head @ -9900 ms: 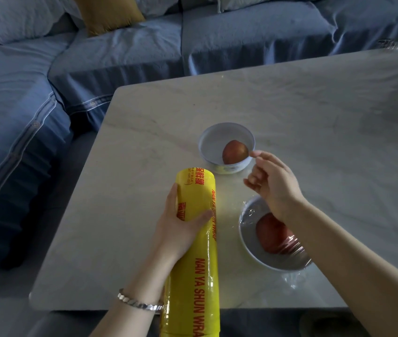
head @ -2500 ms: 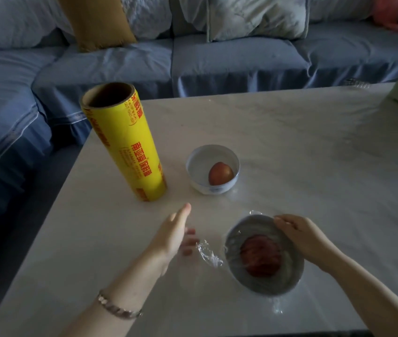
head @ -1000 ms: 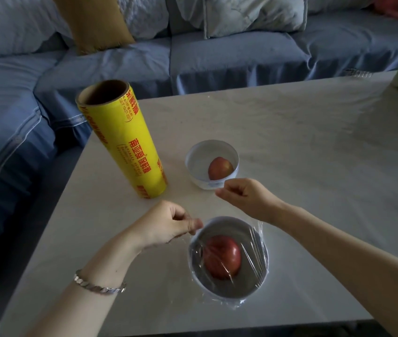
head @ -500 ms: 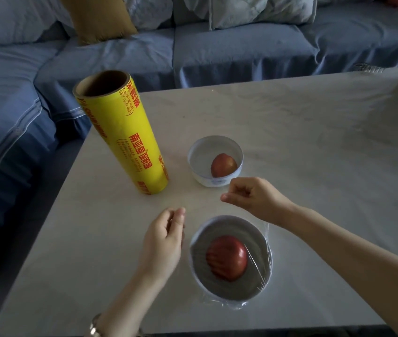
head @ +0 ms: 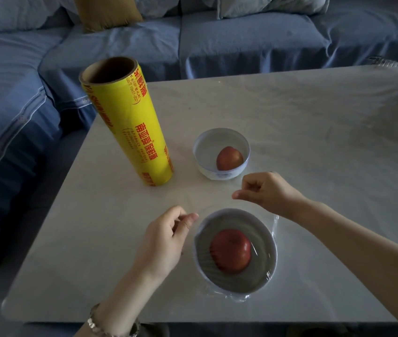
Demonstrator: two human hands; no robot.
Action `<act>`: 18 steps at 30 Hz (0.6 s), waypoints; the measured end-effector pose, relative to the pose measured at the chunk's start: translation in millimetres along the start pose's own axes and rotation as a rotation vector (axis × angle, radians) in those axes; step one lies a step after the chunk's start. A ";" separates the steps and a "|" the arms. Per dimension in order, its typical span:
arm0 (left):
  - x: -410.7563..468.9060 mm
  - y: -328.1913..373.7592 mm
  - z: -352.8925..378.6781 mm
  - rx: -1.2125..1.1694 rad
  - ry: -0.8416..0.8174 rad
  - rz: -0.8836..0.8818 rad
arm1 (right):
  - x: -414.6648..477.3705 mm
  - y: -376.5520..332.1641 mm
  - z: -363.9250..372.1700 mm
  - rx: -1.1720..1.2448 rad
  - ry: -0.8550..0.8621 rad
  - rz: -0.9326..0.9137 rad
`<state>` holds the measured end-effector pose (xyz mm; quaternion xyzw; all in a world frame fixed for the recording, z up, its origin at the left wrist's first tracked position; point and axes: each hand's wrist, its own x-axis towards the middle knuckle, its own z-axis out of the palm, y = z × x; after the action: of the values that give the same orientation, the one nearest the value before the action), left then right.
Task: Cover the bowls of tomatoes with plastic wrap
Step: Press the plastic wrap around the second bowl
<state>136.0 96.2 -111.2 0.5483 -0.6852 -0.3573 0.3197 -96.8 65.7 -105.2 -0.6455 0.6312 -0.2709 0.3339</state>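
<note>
A white bowl (head: 199, 262) with a red tomato (head: 230, 250) sits near the table's front edge. Clear plastic wrap (head: 273, 223) is stretched over it and bunches under its rim. My left hand (head: 165, 239) is just left of this bowl and pinches the film's edge between thumb and forefinger. My right hand (head: 267, 190) hovers behind the bowl, fingers curled, pinching the film's far edge. A thin line of film runs between the two hands. A smaller white bowl (head: 199, 148) with a tomato (head: 229, 158) stands uncovered further back.
The yellow roll of plastic wrap (head: 129, 122) stands upright on the pale table (head: 314, 132), left of the far bowl. A blue sofa (head: 241, 42) with cushions wraps round the table's far and left sides.
My left hand, held with straight fingers beside the near bowl half a second ago, now pinches the film's edge. My right hand has stayed behind the bowl. The roll stands upright instead of lying under my hand.
</note>
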 end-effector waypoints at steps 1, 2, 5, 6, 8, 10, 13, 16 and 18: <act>0.0 -2.4 -1.6 0.004 -0.007 0.003 | 0.2 3.8 -2.1 -0.001 0.025 0.010; 0.5 -3.4 -3.4 -0.003 -0.022 0.001 | 1.0 7.5 -3.9 0.000 0.051 0.021; 3.9 -0.2 -6.5 -0.046 -0.134 -0.035 | 4.0 12.5 -6.6 0.004 0.073 0.042; 5.2 1.6 -7.4 -0.061 -0.180 -0.058 | 4.7 11.9 -7.0 0.006 0.048 0.043; 7.2 4.7 -9.1 -0.083 -0.247 -0.101 | 6.1 9.6 -8.5 0.000 -0.046 0.050; 8.0 6.5 -9.5 -0.079 -0.255 -0.111 | 6.7 6.1 -12.6 -0.020 -0.147 0.053; 4.5 4.2 -4.9 -0.101 -0.175 -0.067 | 5.3 -1.8 -17.2 -0.024 -0.207 0.044; 0.5 -4.6 4.8 -0.029 -0.073 -0.036 | 3.6 -7.2 -13.7 -0.015 -0.158 0.042; -1.6 -7.5 11.8 -0.011 0.014 -0.038 | 0.9 -8.9 -8.1 -0.084 -0.123 -0.003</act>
<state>130.4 98.3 -124.0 0.5619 -0.6705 -0.3630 0.3207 -97.4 64.0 -93.3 -0.6753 0.6194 -0.2044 0.3443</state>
